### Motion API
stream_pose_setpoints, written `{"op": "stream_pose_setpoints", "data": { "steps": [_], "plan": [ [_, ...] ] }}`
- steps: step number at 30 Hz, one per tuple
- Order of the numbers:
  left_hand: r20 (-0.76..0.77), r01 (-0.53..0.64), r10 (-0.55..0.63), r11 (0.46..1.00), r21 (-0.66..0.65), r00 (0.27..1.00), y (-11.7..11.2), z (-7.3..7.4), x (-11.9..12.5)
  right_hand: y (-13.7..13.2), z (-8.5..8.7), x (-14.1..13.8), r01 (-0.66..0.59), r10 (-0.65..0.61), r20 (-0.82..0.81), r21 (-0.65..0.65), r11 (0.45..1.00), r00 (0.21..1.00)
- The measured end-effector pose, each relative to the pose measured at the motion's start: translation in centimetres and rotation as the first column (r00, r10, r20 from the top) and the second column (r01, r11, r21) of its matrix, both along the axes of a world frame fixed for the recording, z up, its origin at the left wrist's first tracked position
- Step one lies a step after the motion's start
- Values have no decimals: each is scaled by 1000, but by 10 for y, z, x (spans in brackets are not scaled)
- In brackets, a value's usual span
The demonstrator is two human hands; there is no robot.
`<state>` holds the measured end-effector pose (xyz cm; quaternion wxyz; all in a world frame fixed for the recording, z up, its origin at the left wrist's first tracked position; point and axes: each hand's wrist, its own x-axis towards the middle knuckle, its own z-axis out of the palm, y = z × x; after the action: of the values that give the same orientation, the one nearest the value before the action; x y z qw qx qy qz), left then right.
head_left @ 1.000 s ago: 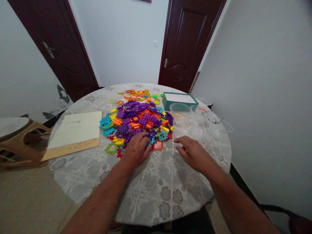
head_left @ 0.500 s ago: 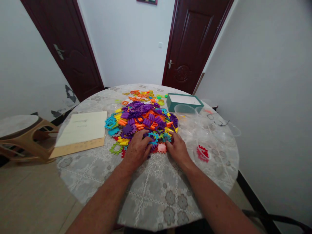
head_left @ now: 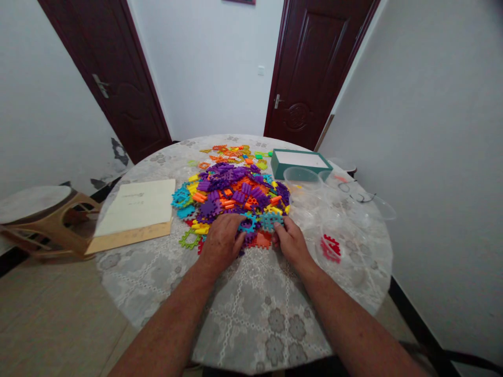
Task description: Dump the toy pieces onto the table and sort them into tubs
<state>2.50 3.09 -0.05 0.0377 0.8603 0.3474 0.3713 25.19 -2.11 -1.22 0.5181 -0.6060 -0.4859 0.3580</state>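
Observation:
A heap of coloured plastic building pieces (head_left: 231, 191), mostly purple with orange, yellow and blue, lies in the middle of a round table (head_left: 251, 309). My left hand (head_left: 220, 242) rests palm down on the heap's near edge, fingers curled over purple and blue pieces. My right hand (head_left: 290, 242) is beside it, fingers bent and pinching at a red-orange square piece (head_left: 262, 240) just below a blue cog piece (head_left: 271, 220).
Clear plastic bowls (head_left: 302, 178) stand at the right, one holding red pieces (head_left: 330, 247). A green box (head_left: 301, 161) sits behind them. A cream paper on a brown board (head_left: 135, 207) lies at the left. A wooden stool (head_left: 37, 217) stands left of the table.
My right hand moved left from the bare cloth to the heap's near edge and curled onto the red-orange piece. The left hand barely moved. The camera drifted left.

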Motion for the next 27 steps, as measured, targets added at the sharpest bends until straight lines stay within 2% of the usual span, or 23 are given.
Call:
{"op": "stream_pose_setpoints", "data": {
  "steps": [7, 11, 15, 20, 23, 25, 27],
  "plan": [
    [117, 17, -13, 999, -35, 993, -4, 4, 2, 4, -9, -3, -31, 21, -306, -29, 999, 952],
    [206, 40, -21, 995, -91, 978, -10, 12, 6, 5, -9, -5, -43, 42, -328, 4, 999, 944],
    [276, 72, -10, 974, -214, 961, -16, 15, 14, 2, -6, -11, -78, 83, -341, 30, 997, 936],
    [411, 193, 3, 880, -434, 911, -20, 15, 21, -3, 3, -21, -163, 178, -283, 76, 984, 943],
    [431, 201, 67, 813, -547, 900, -19, 15, 20, -5, 5, -24, -188, 202, -259, 80, 979, 944],
    [448, 216, 91, 779, -588, 889, -17, 15, 19, -5, 6, -24, -194, 208, -262, 77, 978, 943],
    [482, 244, 93, 770, -590, 871, -15, 15, 18, -5, 8, -24, -189, 205, -277, 83, 979, 939]
  ]
}}
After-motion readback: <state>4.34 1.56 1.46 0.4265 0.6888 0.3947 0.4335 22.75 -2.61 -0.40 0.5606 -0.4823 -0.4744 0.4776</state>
